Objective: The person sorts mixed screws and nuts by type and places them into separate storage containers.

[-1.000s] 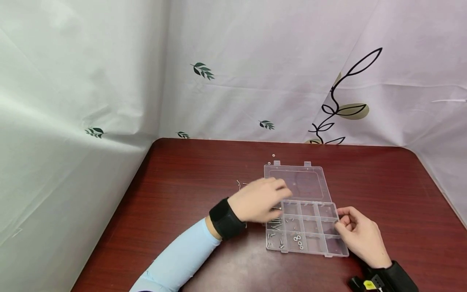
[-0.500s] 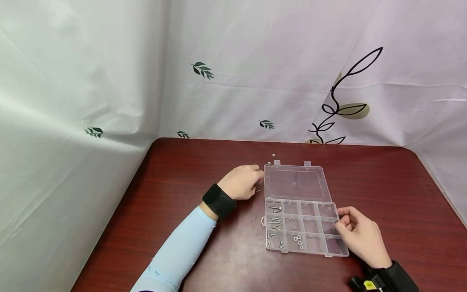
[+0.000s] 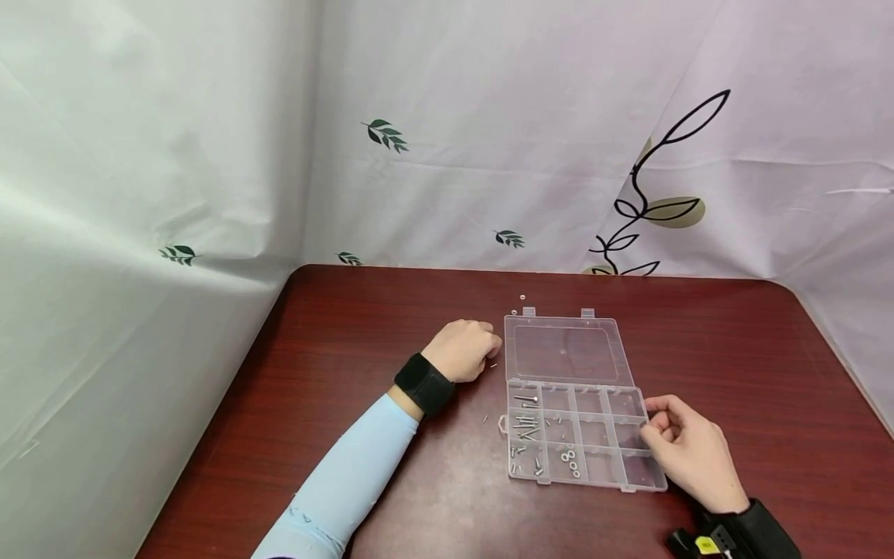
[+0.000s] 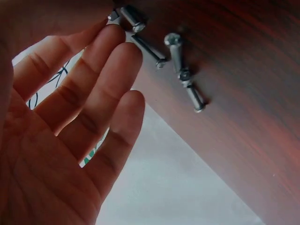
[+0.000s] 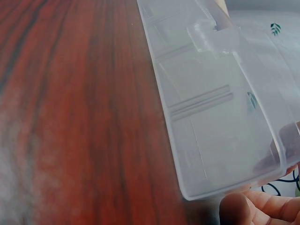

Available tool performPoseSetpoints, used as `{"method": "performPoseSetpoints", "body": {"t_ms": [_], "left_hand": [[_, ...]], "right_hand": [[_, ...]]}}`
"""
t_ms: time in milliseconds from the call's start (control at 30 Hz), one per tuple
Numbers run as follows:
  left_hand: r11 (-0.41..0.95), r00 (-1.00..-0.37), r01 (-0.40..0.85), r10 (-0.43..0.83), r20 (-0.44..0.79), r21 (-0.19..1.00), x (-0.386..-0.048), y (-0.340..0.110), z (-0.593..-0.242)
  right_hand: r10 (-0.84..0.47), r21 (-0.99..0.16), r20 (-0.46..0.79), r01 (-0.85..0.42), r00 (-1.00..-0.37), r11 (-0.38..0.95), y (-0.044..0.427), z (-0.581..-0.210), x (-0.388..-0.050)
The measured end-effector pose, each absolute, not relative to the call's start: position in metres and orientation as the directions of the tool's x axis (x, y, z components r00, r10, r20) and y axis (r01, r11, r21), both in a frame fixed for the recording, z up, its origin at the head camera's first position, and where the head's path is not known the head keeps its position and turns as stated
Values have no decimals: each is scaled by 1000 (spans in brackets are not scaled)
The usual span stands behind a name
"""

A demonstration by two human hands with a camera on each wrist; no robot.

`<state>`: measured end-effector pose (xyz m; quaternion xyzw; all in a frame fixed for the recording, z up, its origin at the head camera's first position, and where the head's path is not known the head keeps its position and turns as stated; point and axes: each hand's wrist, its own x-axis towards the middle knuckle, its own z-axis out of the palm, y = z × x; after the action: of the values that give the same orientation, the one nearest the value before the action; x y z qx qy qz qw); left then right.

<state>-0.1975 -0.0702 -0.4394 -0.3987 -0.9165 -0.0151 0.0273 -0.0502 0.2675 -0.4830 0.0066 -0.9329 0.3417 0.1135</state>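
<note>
On the brown table, my left hand [image 3: 457, 351] reaches down left of the raised lid [image 3: 566, 353] of a clear compartment box [image 3: 641, 471]. In the left wrist view its thumb and index finger meet at a small metal screw [image 4: 113, 16], whose far part they hide. Several other loose screws [image 4: 196, 97] lie beside those fingertips. My right hand [image 3: 691, 454] grips the box's right side, thumb and curled fingers at its edge. In the right wrist view the thumb [image 5: 234, 209] sits at the box's near corner, other fingers behind the clear wall.
Screws [image 3: 527, 423] fill the box's left compartments, and small metal rings [image 3: 576, 473] lie in one next to them. Two tiny rings [image 3: 522, 297] rest behind the lid. A small screw [image 3: 486, 418] lies left of the box. Patterned cloth [image 3: 447, 186] hangs behind the table.
My left hand has moved from above the box's left compartments to the table left of the lid, and stays there over the last half second. The right hand keeps its place.
</note>
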Motion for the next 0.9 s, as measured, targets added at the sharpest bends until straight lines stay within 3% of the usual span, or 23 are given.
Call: {"method": "performPoseSetpoints", "body": {"t_ms": [567, 733, 900], "left_hand": [[662, -657, 749, 746, 107, -19, -198, -68, -442], [605, -593, 796, 787, 170, -26, -186, -60, -427], [489, -477, 873, 854, 209, -6, -164, -45, -411]], "right_hand": [[62, -637, 221, -96, -973, 765, 268, -484, -50], [56, -636, 221, -100, -974, 765, 268, -483, -50], [59, -636, 219, -97, -974, 765, 269, -484, -50]]}}
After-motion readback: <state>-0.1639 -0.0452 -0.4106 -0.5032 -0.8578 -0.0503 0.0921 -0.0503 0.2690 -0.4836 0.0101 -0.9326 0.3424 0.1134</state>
